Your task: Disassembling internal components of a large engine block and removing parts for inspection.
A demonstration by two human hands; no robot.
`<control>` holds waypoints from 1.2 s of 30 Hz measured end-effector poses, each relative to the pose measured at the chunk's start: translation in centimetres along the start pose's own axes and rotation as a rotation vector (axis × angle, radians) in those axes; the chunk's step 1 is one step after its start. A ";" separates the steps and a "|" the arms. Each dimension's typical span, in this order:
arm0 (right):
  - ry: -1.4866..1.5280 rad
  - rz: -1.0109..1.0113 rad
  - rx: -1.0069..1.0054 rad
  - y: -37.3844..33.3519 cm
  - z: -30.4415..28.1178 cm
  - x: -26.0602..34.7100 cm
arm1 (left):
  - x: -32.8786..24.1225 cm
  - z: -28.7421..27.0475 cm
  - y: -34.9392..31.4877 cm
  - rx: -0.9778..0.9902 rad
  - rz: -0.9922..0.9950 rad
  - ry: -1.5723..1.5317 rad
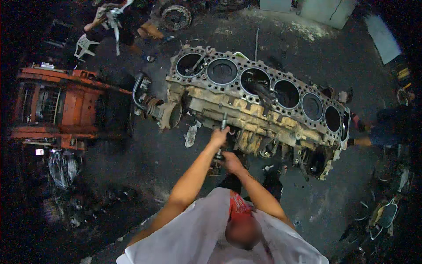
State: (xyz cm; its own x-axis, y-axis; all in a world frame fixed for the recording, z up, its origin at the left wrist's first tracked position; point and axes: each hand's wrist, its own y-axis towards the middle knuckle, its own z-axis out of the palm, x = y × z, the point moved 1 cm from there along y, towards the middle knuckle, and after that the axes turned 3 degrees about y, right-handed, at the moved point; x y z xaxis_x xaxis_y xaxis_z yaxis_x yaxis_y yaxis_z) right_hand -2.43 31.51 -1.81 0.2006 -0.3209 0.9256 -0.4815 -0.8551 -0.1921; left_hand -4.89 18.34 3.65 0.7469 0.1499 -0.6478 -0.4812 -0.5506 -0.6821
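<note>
A large engine block (211, 105) with a row of round cylinder bores lies in front of me, its side yellowish and grimy. My left hand (220, 137) is closed round the shaft of a slim metal tool (224, 121), whose tip points at the block's near side. Whether the tip touches the block I cannot tell. Closer to my body, my right hand (232, 163) wraps the dark rear end of the same tool. Its exact kind is too small to make out. Loose metal tools or parts lie across some of the bores.
An orange machine (79, 110) stands at left, with a metal pipe part (140, 92) between it and the block. A co-worker's hand (362, 141) is near the block's right end; another person's hand (100, 20) shows at upper left, near a white plastic chair (85, 45).
</note>
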 end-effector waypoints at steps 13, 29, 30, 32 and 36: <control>-0.384 0.239 0.075 4.8 0.5 5.8 | -1.5 -4.4 3.4 0.158 -0.014 -0.037; 0.046 0.216 0.302 6.3 3.2 -1.4 | 0.1 -3.4 0.8 -0.280 0.217 0.531; 0.019 0.262 0.330 6.1 2.0 -2.0 | 0.0 -3.3 1.0 -0.265 0.239 0.525; 0.101 -0.005 0.238 5.0 -0.7 -3.1 | -0.4 -3.1 1.3 -0.241 0.253 0.527; -0.142 0.246 0.422 4.2 -0.5 -5.2 | -0.9 -3.2 1.1 -0.242 0.261 0.507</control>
State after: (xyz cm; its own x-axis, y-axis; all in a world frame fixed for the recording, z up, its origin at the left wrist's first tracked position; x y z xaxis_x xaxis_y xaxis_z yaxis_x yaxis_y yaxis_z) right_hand -5.92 29.80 -7.24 0.2525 -0.5603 0.7889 -0.1478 -0.8281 -0.5408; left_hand -4.65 14.97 4.59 0.7726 -0.3910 -0.5003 -0.6038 -0.6959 -0.3886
